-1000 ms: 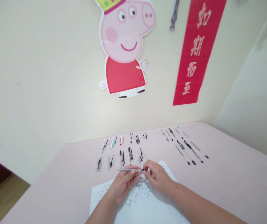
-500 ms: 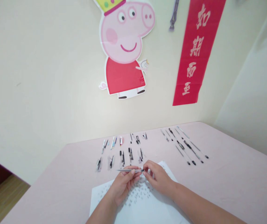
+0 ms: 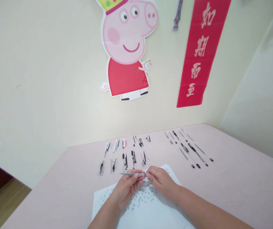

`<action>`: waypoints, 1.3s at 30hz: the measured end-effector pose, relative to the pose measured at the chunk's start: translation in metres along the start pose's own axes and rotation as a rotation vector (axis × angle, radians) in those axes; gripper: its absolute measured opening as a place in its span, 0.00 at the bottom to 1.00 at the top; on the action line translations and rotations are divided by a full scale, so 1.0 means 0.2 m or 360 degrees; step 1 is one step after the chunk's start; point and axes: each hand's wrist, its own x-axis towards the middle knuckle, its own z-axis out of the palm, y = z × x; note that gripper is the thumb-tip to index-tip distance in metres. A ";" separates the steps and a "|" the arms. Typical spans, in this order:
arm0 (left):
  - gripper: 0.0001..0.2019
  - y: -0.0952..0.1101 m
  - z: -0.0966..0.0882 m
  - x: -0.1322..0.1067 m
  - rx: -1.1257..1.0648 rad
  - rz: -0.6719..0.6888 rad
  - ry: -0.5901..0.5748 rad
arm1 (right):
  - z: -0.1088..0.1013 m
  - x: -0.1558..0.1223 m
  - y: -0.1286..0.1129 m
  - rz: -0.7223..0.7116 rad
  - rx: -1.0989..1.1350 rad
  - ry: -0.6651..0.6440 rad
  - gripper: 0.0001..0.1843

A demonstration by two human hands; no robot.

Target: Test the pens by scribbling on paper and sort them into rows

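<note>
My left hand [image 3: 127, 188] is closed around a slim grey pen [image 3: 129, 174], which lies level with its tapered end pointing left. At the pen's right end, my right hand [image 3: 159, 179] pinches the tip with thumb and forefinger; the fingers cover that end. Both hands are above a white sheet of paper [image 3: 150, 216] dotted with many small dark marks. Beyond the hands, sets of pen parts [image 3: 133, 156] lie in two rows on the table.
The pale pink table [image 3: 234, 190] meets the wall at the back. Several pens and caps [image 3: 195, 152] lie at the right. A cartoon pig cut-out [image 3: 129, 76] and a red banner [image 3: 198, 63] hang on the wall.
My right fingers have closed in further over the pen's right end, hiding the dark piece that showed there. My left hand and the pen have barely moved.
</note>
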 end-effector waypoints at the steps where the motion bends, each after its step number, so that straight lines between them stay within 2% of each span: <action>1: 0.08 0.00 0.00 0.00 0.0000 0.0001 -0.0009 | 0.00 0.00 0.00 0.0007 0.0015 0.0012 0.12; 3: 0.09 0.00 0.00 0.00 -0.0004 0.0004 -0.0023 | 0.00 -0.01 0.00 0.0029 0.0028 0.0030 0.06; 6: 0.09 -0.01 0.00 0.00 -0.0009 0.0007 -0.0016 | 0.00 -0.01 0.00 0.0018 0.0023 0.0042 0.03; 10: 0.09 -0.01 0.00 0.00 0.0024 0.0010 -0.0021 | 0.00 0.00 0.00 -0.0044 0.0017 0.0020 0.09; 17: 0.08 -0.01 -0.01 0.00 0.0048 0.0006 -0.0031 | 0.00 0.00 0.00 -0.0026 -0.0043 -0.0060 0.21; 25: 0.08 -0.01 -0.01 0.01 0.0051 0.0005 -0.0029 | -0.01 -0.01 0.00 0.0013 0.0035 0.0026 0.06; 34: 0.09 -0.02 -0.02 0.01 0.0049 -0.0003 -0.0050 | 0.00 0.00 0.01 -0.0011 0.0010 -0.0032 0.21; 36: 0.09 -0.02 -0.02 0.01 0.0046 0.0003 -0.0049 | 0.00 0.00 0.01 0.0010 0.0036 -0.0015 0.20; 39: 0.09 -0.02 -0.02 0.02 0.0051 0.0014 -0.0053 | -0.01 0.00 0.01 0.0021 0.0047 0.0033 0.13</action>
